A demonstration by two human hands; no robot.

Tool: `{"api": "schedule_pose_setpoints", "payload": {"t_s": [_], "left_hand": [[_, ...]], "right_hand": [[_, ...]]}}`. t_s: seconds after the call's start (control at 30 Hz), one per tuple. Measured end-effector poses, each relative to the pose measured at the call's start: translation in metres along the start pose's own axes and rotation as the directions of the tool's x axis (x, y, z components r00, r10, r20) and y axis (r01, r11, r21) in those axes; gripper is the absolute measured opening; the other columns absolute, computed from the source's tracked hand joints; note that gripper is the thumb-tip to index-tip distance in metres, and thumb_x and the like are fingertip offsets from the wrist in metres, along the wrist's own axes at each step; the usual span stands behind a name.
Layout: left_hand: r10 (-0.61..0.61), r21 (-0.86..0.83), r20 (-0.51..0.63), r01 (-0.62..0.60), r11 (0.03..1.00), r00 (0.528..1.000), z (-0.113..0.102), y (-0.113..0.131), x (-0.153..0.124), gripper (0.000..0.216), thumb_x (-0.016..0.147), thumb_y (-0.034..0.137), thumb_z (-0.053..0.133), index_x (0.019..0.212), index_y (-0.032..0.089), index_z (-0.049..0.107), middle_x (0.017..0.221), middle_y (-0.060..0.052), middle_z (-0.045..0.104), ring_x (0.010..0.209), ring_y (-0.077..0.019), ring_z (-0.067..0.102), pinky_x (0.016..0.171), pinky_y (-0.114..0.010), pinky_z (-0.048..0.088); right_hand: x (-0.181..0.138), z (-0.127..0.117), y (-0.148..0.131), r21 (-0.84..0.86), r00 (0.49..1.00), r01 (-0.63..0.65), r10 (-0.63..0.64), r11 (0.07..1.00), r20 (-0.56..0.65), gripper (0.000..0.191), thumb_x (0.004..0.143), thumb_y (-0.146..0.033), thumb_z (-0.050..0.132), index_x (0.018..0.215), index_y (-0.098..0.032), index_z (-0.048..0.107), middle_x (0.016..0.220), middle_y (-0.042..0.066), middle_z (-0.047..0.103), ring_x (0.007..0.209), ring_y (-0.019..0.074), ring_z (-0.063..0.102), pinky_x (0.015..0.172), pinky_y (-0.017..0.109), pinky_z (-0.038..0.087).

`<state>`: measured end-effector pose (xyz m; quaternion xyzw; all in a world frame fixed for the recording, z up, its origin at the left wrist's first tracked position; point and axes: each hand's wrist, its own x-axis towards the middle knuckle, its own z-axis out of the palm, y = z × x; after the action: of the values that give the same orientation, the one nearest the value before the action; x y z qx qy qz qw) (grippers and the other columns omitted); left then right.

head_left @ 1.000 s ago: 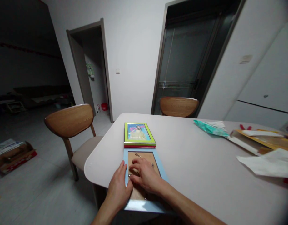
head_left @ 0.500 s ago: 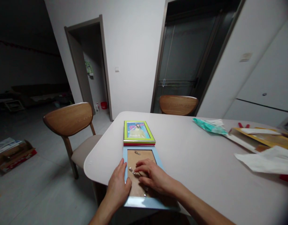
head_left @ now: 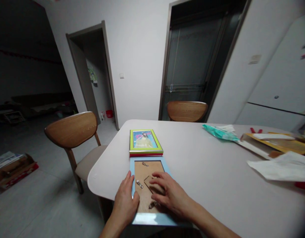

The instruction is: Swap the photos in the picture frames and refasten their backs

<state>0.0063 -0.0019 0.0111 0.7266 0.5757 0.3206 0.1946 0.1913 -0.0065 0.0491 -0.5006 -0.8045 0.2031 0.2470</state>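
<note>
A light-blue picture frame (head_left: 154,218) lies face down at the table's near edge, its brown backing board (head_left: 144,201) upward. Along the frame's left side, my left hand (head_left: 125,201) grips the edge, with the thumb over the board. My right hand (head_left: 171,193) is over the board's right half, fingers bent and apart, thumb close to a lower metal clip (head_left: 152,205). Two more clips show: a left clip (head_left: 139,184) and a top clip (head_left: 145,164). A dark angular outline (head_left: 147,185) on the board is partly covered by my right hand.
Just beyond lies a green-rimmed picture frame (head_left: 145,140) on something red. On the right are a teal packet (head_left: 220,132), white tissue (head_left: 279,167), a yellow-edged piece (head_left: 286,145) and red handles (head_left: 256,131). Wooden chairs stand at the left (head_left: 73,130) and far side (head_left: 187,111).
My right hand has moved right, away from the left clip, toward the lower clip, uncovering the dark outline. That lower clip now lies at a different angle. My left hand stays on the frame's edge.
</note>
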Motion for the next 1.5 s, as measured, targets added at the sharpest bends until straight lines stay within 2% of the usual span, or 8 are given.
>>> {"api": "schedule_pose_setpoints", "payload": {"t_s": [0.17,0.37,0.47,0.6,0.77,1.1,1.3,1.5], "left_hand": [[0.005,0.036,-0.011,-0.004,0.999,1.0,0.006,0.004,-0.002,0.05,0.068,0.015,0.041,0.117,0.006,0.043,0.13,-0.014,0.036,0.119,-0.0217,0.034,0.101,-0.037,0.023],[-0.025,0.003,0.031,0.025,1.0,0.999,0.002,0.012,-0.001,0.05,0.073,0.031,0.043,0.116,0.006,0.044,0.13,-0.016,0.037,0.118,-0.0239,0.035,0.1,-0.04,0.023],[-0.075,-0.188,0.011,0.075,0.979,0.997,-0.003,0.022,0.002,0.047,0.069,0.037,0.049,0.107,0.009,0.052,0.126,-0.015,0.042,0.117,-0.0258,0.035,0.099,-0.04,0.023],[-0.189,-0.596,0.073,0.194,0.779,0.979,-0.015,0.034,0.01,0.034,0.067,0.04,0.051,0.09,0.015,0.055,0.102,-0.01,0.061,0.093,-0.0251,0.056,0.08,-0.035,0.042],[-0.277,-0.667,0.145,0.3,0.682,0.95,-0.043,0.011,0.013,0.031,0.071,0.044,0.046,0.085,0.016,0.05,0.069,-0.001,0.065,0.06,-0.0173,0.061,0.054,-0.026,0.045],[-0.402,-0.436,0.005,0.364,0.823,0.916,-0.081,-0.07,0.012,0.031,0.063,0.044,0.052,0.074,0.015,0.054,0.059,-0.002,0.062,0.057,-0.0192,0.06,0.052,-0.028,0.045],[-0.263,-0.105,-0.199,0.246,0.964,0.944,-0.074,-0.063,0.01,0.039,0.064,0.034,0.053,0.098,0.015,0.052,0.091,-0.01,0.06,0.094,-0.0318,0.052,0.085,-0.048,0.034],[-0.013,0.013,-0.156,0.016,1.0,0.988,-0.039,-0.023,-0.005,0.04,0.065,0.024,0.051,0.104,0.017,0.052,0.117,-0.009,0.05,0.112,-0.0247,0.041,0.097,-0.041,0.028]], "right_hand": [[-0.003,0.004,0.001,-0.204,0.99,-0.132,0.118,0.97,-0.079,0.029,0.064,-0.031,0.055,0.091,-0.021,0.059,0.089,0.006,0.054,0.084,0.02,0.048,0.075,0.031,0.036],[0.0,0.0,0.005,-0.108,0.984,-0.153,0.141,0.982,-0.109,0.031,0.061,-0.02,0.051,0.091,-0.02,0.059,0.087,0.006,0.055,0.085,0.018,0.049,0.075,0.026,0.037],[0.004,-0.011,0.0,-0.106,0.981,-0.162,0.148,0.981,-0.129,0.034,0.06,-0.019,0.052,0.092,-0.02,0.06,0.087,0.006,0.056,0.084,0.0185,0.05,0.076,0.027,0.038],[0.008,-0.02,-0.021,-0.052,0.983,-0.09,0.08,0.995,-0.167,0.029,0.063,-0.021,0.053,0.091,-0.019,0.06,0.089,0.005,0.057,0.085,0.0179,0.05,0.076,0.028,0.038],[0.008,-0.025,-0.014,0.081,0.975,-0.071,0.087,0.994,-0.204,0.03,0.073,-0.032,0.046,0.098,-0.018,0.056,0.089,0.005,0.058,0.075,0.0149,0.053,0.07,0.026,0.041],[-0.004,-0.011,0.056,-0.263,0.897,-0.431,0.378,0.863,-0.23,0.048,0.07,-0.029,0.044,0.116,-0.014,0.043,0.098,0.011,0.056,0.087,0.0215,0.054,0.074,0.03,0.038],[0.0,-0.016,0.065,-0.257,0.882,-0.468,0.427,0.845,-0.202,0.051,0.07,-0.024,0.042,0.118,-0.007,0.041,0.097,0.015,0.059,0.086,0.0228,0.055,0.074,0.03,0.038],[-0.003,-0.015,0.054,-0.271,0.918,-0.38,0.325,0.884,-0.227,0.04,0.071,-0.029,0.044,0.107,-0.016,0.053,0.104,0.012,0.053,0.092,0.0205,0.051,0.079,0.03,0.037]]}}
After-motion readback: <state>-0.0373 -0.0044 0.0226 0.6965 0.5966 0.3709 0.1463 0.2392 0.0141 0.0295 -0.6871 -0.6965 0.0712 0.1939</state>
